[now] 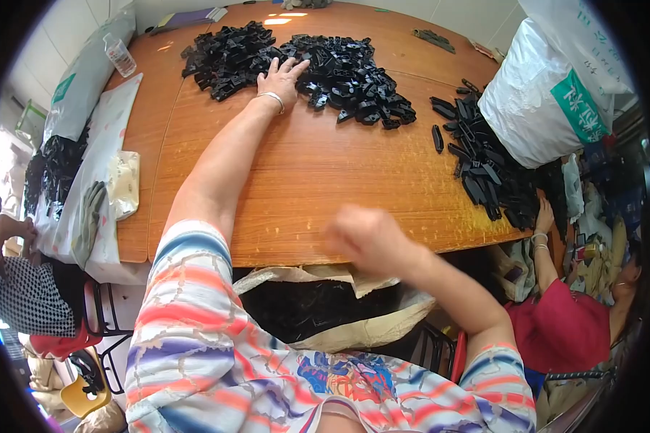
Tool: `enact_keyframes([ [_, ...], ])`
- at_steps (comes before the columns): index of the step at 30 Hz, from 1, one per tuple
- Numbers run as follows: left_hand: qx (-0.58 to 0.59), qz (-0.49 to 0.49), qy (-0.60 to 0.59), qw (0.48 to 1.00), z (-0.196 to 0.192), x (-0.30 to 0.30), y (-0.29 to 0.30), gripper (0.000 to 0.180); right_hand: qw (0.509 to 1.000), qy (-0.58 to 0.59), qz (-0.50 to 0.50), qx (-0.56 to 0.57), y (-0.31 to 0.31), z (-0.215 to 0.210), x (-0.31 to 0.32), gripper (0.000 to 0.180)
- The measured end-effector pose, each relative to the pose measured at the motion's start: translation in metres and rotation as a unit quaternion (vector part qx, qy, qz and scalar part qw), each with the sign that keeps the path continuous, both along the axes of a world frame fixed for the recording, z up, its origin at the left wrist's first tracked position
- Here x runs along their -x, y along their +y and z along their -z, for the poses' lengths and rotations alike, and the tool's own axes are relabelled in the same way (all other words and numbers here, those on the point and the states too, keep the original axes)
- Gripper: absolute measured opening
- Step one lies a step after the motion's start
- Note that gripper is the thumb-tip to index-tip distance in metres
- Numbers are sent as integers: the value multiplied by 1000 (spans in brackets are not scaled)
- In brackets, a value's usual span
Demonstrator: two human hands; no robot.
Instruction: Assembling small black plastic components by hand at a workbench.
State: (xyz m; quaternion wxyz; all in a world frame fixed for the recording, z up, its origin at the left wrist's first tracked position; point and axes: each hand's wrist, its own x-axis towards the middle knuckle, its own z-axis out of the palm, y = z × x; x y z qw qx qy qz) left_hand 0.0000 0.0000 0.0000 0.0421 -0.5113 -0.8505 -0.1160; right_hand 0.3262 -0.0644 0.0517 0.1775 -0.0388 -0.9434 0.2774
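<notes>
My left hand (283,75) reaches far across the wooden table (303,173), fingers spread, resting on a large heap of small black plastic parts (339,76). A thin bracelet circles that wrist. My right hand (365,238) hovers, blurred, over the table's near edge with its fingers curled; whether it holds anything I cannot tell. Below it an open brown paper sack (325,310) holds more black parts.
A second pile of long black parts (484,166) lies at the right beside a big white sack (549,94). A person in red (563,325) sits at the right, another person (14,289) at the left. A plastic bottle (119,56) stands far left.
</notes>
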Motion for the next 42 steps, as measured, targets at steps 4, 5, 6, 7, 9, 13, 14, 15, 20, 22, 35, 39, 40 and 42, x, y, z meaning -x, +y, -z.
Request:
enact_keyframes([
  [4,-6,45,0,999,-1,4,-1,57,995,31,66,-66,48,19,56,10],
  [5,-25,60,9,998,4,-3,-2,50,992,43,87,-76,62,26,70,15],
  [6,-39,80,14,996,7,-5,-6,48,989,61,100,-88,74,32,85,19],
  [7,-54,99,21,993,9,-6,-11,46,986,59,130,-83,85,35,100,23],
  [9,-92,153,8,984,10,-14,-23,41,978,44,190,-80,104,42,125,28],
  [13,-138,117,16,983,19,-33,-57,34,969,-22,221,-111,115,47,153,24],
  [14,-138,119,12,983,19,-35,-67,33,967,-9,224,-122,113,49,154,21],
  [15,-140,121,8,983,18,-37,-77,31,967,-8,222,-122,111,51,153,21],
  [20,-149,101,3,984,17,-55,-112,29,978,15,142,-151,98,52,125,14],
  [22,-158,72,36,984,17,-69,-119,33,977,13,130,-171,91,54,107,17],
  [35,-232,132,90,959,7,-98,-110,26,981,-75,170,-61,43,36,35,34],
  [39,-206,184,11,961,5,-104,-126,16,956,-149,251,-32,28,31,33,37],
  [40,-213,196,-21,957,6,-107,-130,14,947,-158,275,-42,25,32,34,39],
  [42,-219,225,-35,949,6,-110,-138,10,946,-152,285,-35,21,35,36,40],
])
